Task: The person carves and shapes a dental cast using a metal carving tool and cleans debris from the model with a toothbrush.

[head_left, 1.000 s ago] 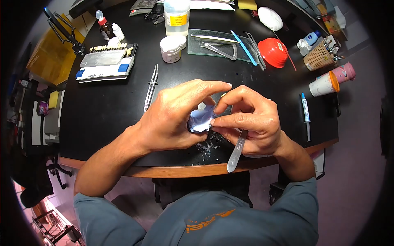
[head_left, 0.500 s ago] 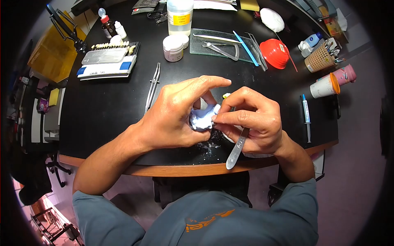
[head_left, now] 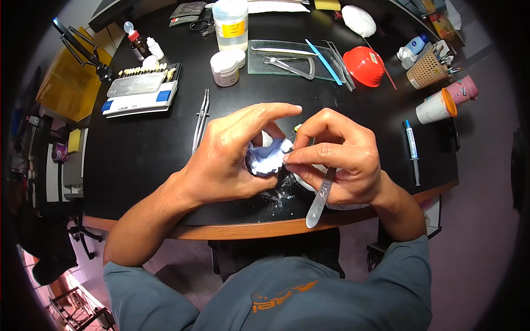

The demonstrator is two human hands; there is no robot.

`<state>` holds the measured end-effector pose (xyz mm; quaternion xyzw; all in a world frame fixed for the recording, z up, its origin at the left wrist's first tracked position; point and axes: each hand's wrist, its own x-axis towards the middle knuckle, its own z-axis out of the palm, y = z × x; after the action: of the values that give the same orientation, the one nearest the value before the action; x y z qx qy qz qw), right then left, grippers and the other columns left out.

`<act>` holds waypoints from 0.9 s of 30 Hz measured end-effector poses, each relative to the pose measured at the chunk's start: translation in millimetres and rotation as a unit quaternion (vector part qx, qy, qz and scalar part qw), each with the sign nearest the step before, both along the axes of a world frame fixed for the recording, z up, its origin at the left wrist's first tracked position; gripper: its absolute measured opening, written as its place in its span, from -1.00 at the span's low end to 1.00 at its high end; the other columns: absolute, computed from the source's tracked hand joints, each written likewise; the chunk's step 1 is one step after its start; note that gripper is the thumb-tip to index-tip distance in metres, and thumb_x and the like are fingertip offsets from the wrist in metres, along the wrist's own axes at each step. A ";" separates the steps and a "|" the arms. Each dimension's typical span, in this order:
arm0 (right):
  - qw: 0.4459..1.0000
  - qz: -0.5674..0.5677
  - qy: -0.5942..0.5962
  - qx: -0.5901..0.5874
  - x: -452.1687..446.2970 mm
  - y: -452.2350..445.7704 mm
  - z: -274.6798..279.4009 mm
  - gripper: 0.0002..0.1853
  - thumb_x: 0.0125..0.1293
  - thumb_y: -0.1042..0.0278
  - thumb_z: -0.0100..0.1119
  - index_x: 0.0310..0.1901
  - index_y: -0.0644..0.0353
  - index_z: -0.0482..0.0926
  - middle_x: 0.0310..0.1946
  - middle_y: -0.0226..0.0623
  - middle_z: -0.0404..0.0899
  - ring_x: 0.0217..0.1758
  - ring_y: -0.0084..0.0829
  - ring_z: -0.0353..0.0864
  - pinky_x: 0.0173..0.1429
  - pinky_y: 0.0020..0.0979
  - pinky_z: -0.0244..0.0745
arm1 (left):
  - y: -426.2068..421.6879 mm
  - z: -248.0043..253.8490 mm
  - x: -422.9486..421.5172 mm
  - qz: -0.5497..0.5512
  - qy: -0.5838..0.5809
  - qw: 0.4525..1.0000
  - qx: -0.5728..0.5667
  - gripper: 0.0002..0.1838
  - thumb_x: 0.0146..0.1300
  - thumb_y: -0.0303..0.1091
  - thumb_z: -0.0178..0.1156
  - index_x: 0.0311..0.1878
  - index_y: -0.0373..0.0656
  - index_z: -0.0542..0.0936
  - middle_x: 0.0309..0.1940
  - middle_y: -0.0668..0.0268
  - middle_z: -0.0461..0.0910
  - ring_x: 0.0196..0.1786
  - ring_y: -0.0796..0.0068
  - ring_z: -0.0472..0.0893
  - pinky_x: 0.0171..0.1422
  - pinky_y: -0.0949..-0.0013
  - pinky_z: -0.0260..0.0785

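My left hand (head_left: 229, 149) is closed around a bluish-white dental cast (head_left: 268, 157), its thumb below and its index finger stretched out above. The cast has an uneven, curved rim. My right hand (head_left: 342, 157) holds a metal spatula (head_left: 320, 201), whose flat rounded end points down toward the desk's front edge. Its other end is hidden by my fingers. The right thumb and index finger pinch together at the cast's right side; whether something small is between them, I cannot tell. White crumbs (head_left: 281, 193) lie on the desk below.
Metal tweezers (head_left: 201, 121) lie left of my hands. Farther back are a shade guide (head_left: 141, 91), a white jar (head_left: 224, 69), a large bottle (head_left: 231, 27), a glass slab (head_left: 265, 67) with tools, and a red bowl (head_left: 364, 66). A syringe (head_left: 412, 151) and cup (head_left: 436, 107) stand right.
The cast has tilted a little, showing more of its curved inner side. Both hands keep their grips. The whole view has shifted slightly.
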<state>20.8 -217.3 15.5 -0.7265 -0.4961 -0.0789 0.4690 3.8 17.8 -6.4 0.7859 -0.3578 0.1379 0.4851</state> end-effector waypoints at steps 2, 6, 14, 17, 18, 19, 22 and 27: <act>1.000 0.009 0.004 -0.003 -1.0 0.8 -1.4 -0.67 -0.01 0.72 0.51 -0.15 0.28 0.79 -0.17 -0.23 0.60 -0.28 -0.42 0.71 -0.30 -0.43 0.61 | 0.0 0.9 -0.9 0.000 0.001 1.000 0.004 -0.02 -0.29 -0.53 0.57 0.42 -0.17 0.57 -0.21 0.27 0.76 -0.39 0.58 0.57 -0.26 0.47 0.45; 1.000 0.012 -0.006 -0.009 -1.6 3.1 -2.0 -0.70 0.00 0.73 0.49 -0.19 0.29 0.76 -0.19 -0.23 0.58 -0.31 -0.40 0.69 -0.32 -0.39 0.60 | 0.1 -1.3 -0.2 -0.003 0.001 1.000 0.005 -0.02 -0.29 -0.53 0.57 0.42 -0.17 0.58 -0.19 0.27 0.75 -0.36 0.54 0.58 -0.27 0.44 0.46; 0.998 -0.002 -0.010 -0.066 9.7 -12.8 10.4 -0.75 -0.08 0.66 0.42 -0.28 0.30 0.75 -0.21 -0.17 0.59 -0.28 -0.38 0.68 -0.26 -0.42 0.58 | 3.3 9.4 -0.3 0.065 -0.005 0.997 0.038 -0.24 -0.22 -0.56 0.55 0.23 -0.16 0.70 -0.16 0.28 0.71 -0.31 0.50 0.62 -0.26 0.43 0.49; 0.982 0.002 -0.012 -0.190 17.6 -20.9 4.3 -0.84 -0.05 0.53 0.41 -0.37 0.25 0.67 -0.23 -0.20 0.60 -0.32 -0.14 0.69 -0.24 -0.19 0.61 | 4.8 3.1 4.7 0.084 -0.058 0.994 0.032 -0.36 -0.23 -0.54 0.57 0.09 -0.23 0.75 -0.14 0.29 0.71 -0.31 0.60 0.56 -0.25 0.50 0.43; 0.972 0.001 -0.010 -0.237 18.4 -22.1 3.0 -0.86 -0.03 0.50 0.40 -0.38 0.23 0.66 -0.24 -0.20 0.61 -0.32 -0.07 0.70 -0.23 -0.12 0.61 | 4.6 2.8 4.5 0.091 -0.060 0.994 0.026 -0.40 -0.22 -0.55 0.58 0.05 -0.23 0.75 -0.14 0.29 0.71 -0.30 0.60 0.56 -0.24 0.51 0.44; 0.966 -0.007 -0.016 -0.258 18.8 -22.0 0.3 -0.90 0.00 0.47 0.36 -0.41 0.24 0.65 -0.24 -0.18 0.62 -0.30 -0.01 0.70 -0.24 -0.05 0.60 | 4.4 3.2 4.4 0.098 -0.063 0.993 0.019 -0.45 -0.20 -0.55 0.58 0.01 -0.23 0.76 -0.14 0.29 0.71 -0.29 0.61 0.56 -0.24 0.51 0.44; 0.956 -0.017 -0.015 -0.292 18.7 -20.8 -1.8 -0.90 -0.01 0.48 0.35 -0.42 0.25 0.66 -0.24 -0.16 0.62 -0.29 0.01 0.71 -0.23 -0.05 0.62 | 4.9 7.2 2.0 0.114 -0.075 0.990 0.031 -0.48 -0.20 -0.57 0.58 -0.04 -0.24 0.74 -0.13 0.28 0.71 -0.30 0.59 0.61 -0.22 0.50 0.47; 0.953 -0.030 -0.027 -0.302 17.6 -21.4 1.6 -0.91 -0.03 0.48 0.32 -0.42 0.25 0.66 -0.25 -0.15 0.62 -0.29 0.02 0.71 -0.23 -0.05 0.63 | 5.4 4.2 -1.8 0.156 0.035 0.987 0.002 -0.48 -0.05 -0.51 0.63 0.03 -0.25 0.66 -0.20 0.34 0.69 -0.30 0.67 0.64 -0.22 0.52 0.48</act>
<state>38.4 -238.6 17.1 -0.8462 -0.4872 0.0412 0.2119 2.1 23.1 -2.2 0.8373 -0.2135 0.1835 0.4687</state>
